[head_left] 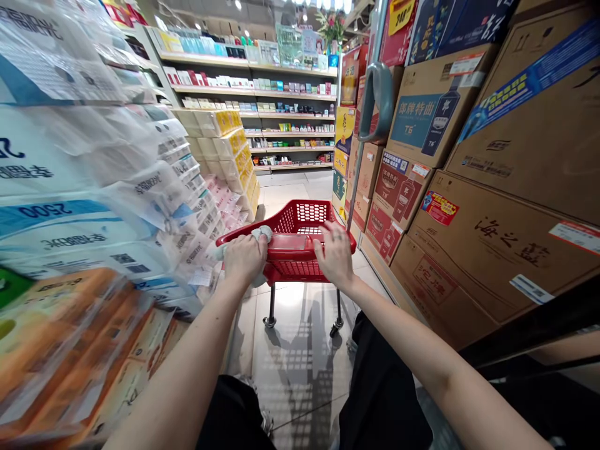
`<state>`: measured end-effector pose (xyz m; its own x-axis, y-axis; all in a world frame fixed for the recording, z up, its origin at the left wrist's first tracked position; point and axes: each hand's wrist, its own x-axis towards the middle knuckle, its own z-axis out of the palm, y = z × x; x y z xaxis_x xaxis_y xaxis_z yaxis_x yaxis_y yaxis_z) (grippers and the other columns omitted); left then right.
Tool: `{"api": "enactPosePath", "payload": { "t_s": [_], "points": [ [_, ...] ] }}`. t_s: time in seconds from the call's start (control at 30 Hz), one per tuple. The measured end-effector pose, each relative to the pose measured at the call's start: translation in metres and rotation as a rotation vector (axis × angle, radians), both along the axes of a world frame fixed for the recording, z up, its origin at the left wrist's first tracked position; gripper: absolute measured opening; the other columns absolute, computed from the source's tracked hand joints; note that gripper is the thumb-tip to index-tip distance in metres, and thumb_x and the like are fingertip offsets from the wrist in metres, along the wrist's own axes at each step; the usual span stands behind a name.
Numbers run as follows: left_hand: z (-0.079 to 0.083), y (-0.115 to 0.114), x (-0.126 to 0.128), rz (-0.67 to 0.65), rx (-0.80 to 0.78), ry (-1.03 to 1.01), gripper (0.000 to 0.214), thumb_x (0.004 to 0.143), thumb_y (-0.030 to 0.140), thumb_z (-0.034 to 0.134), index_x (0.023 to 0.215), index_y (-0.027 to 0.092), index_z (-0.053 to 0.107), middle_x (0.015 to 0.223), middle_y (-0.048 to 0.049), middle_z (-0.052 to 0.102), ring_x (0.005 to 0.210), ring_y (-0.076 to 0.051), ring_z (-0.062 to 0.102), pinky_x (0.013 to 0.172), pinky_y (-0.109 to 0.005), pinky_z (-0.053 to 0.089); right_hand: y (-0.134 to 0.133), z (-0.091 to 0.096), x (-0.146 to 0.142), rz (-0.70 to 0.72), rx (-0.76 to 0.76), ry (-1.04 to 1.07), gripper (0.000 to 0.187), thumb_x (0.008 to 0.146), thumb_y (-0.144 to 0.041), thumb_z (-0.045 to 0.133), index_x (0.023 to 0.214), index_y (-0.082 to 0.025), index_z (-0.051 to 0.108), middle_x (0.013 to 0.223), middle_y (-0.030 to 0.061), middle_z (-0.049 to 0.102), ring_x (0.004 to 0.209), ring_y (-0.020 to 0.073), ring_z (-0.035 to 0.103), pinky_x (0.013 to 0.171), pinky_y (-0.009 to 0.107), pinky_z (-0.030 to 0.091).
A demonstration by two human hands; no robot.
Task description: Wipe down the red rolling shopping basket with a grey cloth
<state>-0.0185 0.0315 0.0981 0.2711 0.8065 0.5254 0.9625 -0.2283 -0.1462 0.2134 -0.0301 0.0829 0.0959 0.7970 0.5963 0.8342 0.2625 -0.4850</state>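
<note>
A red plastic shopping cart (300,219) stands on the tiled floor in front of me in a narrow store aisle. My left hand (244,256) grips the left side of the cart's red handle bar (291,244) and also holds a grey-white cloth (260,234) bunched against the bar. My right hand (334,253) rests closed on the right side of the same bar. The cart's basket looks empty as far as I can see through the mesh. Its rear wheels (269,322) show below the basket.
Stacked packs of tissue paper in plastic wrap (94,175) fill the left side, close to my left arm. Brown cardboard boxes (492,206) are stacked on the right. Shelves of goods (281,106) cross the far end of the aisle. A grey post (375,100) stands by the boxes.
</note>
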Motion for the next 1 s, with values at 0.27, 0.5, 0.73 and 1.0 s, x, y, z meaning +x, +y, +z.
{"api": "enactPosePath", "payload": {
  "t_s": [0.27,0.5,0.73,1.0],
  "points": [
    [0.024,0.011,0.011,0.071,-0.434,-0.085,0.079,0.096,0.055,0.007,0.097,0.013,0.074,0.101,-0.0204,0.074,0.095,-0.034,0.070,0.079,-0.043,0.048,0.038,0.021,0.023,0.064,-0.397,-0.326,0.072,0.102,-0.058,0.019,0.083,-0.015,0.073,0.092,0.0183,0.073,0.093,0.0294,0.069,0.080,0.038,0.044],
    [0.015,-0.009,0.001,-0.079,-0.376,-0.021,0.077,0.098,0.057,0.007,0.084,0.018,0.071,0.092,-0.0125,0.075,0.093,-0.027,0.070,0.075,-0.034,0.047,0.053,0.029,0.048,0.083,-0.571,-0.247,0.084,0.095,-0.073,0.014,0.093,-0.015,0.074,0.105,0.0197,0.073,0.097,0.0315,0.068,0.080,0.036,0.044],
    [-0.006,-0.036,-0.027,-0.382,-0.003,0.090,0.048,0.099,0.043,0.029,0.082,0.016,0.065,0.081,-0.0120,0.069,0.084,-0.026,0.065,0.083,-0.039,0.046,0.051,0.025,0.059,0.124,-0.479,-0.353,0.076,0.100,-0.063,0.019,0.075,-0.016,0.073,0.090,0.0165,0.074,0.087,0.0271,0.068,0.074,0.032,0.042],
    [-0.015,-0.048,-0.061,-0.381,0.040,-0.080,0.043,0.099,0.041,0.030,0.099,0.017,0.066,0.096,-0.0123,0.071,0.099,-0.026,0.064,0.096,-0.041,0.046,0.057,0.026,0.057,0.110,-0.431,-0.386,0.068,0.102,-0.053,0.023,0.075,-0.015,0.072,0.088,0.0155,0.074,0.086,0.0258,0.068,0.071,0.031,0.041]
  ]
}}
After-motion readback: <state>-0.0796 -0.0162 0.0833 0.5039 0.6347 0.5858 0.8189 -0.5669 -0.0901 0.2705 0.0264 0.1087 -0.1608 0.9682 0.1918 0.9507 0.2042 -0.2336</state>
